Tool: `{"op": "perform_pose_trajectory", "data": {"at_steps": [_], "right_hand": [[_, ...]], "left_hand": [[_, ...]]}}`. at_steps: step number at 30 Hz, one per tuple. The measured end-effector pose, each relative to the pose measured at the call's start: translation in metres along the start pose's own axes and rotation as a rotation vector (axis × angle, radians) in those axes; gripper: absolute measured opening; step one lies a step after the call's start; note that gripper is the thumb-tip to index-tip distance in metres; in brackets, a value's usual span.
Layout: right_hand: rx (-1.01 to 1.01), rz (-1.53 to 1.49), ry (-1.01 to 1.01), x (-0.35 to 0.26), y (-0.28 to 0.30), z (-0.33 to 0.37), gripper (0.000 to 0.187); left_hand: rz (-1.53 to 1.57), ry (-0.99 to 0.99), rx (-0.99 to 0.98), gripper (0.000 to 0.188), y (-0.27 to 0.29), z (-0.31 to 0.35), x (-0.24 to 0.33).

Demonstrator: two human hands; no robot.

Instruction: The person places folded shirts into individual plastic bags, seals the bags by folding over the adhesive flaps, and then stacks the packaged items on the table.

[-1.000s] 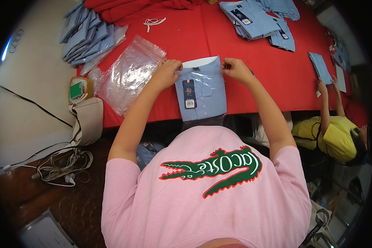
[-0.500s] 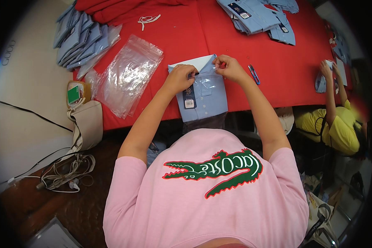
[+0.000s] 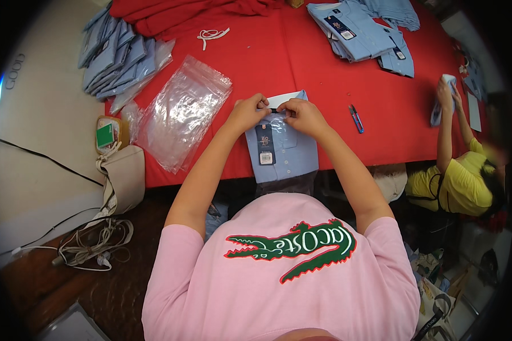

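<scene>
A folded light blue shirt (image 3: pixel 293 156) lies in front of me at the table's near edge, with a glossy clear plastic bag over at least its upper part. Its dark hang tag (image 3: pixel 265 145) with a white label hangs down the left half of the front. At the bag's top edge, my left hand (image 3: pixel 248 113) is closed in a pinch beside a small black strip. Close to it, my right hand (image 3: pixel 305 117) pinches the same edge from the right. The white inner side of the collar area (image 3: pixel 285 100) shows behind my fingers.
Empty clear bags (image 3: pixel 185 113) lie left of the shirt, near stacked blue shirts (image 3: pixel 116 59). More tagged shirts (image 3: pixel 352 34) lie far right, red cloth (image 3: pixel 188 11) at the back. Blue thread snips (image 3: pixel 356 119) rest on the right. A person in yellow (image 3: pixel 466 182) handles something pale.
My right hand has come left along the bag's edge, closer to my left hand. The view has shifted slightly, so the table appears lower. The person on the right has raised the pale thing.
</scene>
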State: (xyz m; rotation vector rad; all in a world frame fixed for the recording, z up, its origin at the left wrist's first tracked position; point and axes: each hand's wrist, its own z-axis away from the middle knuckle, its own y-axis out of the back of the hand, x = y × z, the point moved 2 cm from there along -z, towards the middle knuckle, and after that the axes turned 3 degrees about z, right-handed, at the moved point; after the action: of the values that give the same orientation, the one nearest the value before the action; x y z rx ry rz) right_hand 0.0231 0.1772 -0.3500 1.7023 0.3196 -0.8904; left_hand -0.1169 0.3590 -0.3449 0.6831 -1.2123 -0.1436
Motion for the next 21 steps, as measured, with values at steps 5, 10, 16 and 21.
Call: {"op": "perform_pose_trajectory", "data": {"at_steps": [5, 10, 16, 21], "right_hand": [[0.039, -0.038, -0.130, -0.010, -0.007, 0.008, 0.051], [-0.029, -0.089, -0.210, -0.008, -0.005, 0.002, 0.049], [0.070, 0.146, 0.145, -0.017, -0.007, 0.005, 0.020], [0.066, -0.007, 0.024, -0.024, -0.004, 0.015, 0.016]], "left_hand": [[0.135, -0.053, 0.011, 0.031, -0.008, -0.009, -0.016], [0.175, 0.055, -0.049, 0.026, -0.019, -0.018, -0.034], [0.307, 0.146, -0.110, 0.032, -0.020, -0.043, -0.055], [0.260, 0.160, -0.294, 0.033, -0.014, -0.047, -0.031]]}}
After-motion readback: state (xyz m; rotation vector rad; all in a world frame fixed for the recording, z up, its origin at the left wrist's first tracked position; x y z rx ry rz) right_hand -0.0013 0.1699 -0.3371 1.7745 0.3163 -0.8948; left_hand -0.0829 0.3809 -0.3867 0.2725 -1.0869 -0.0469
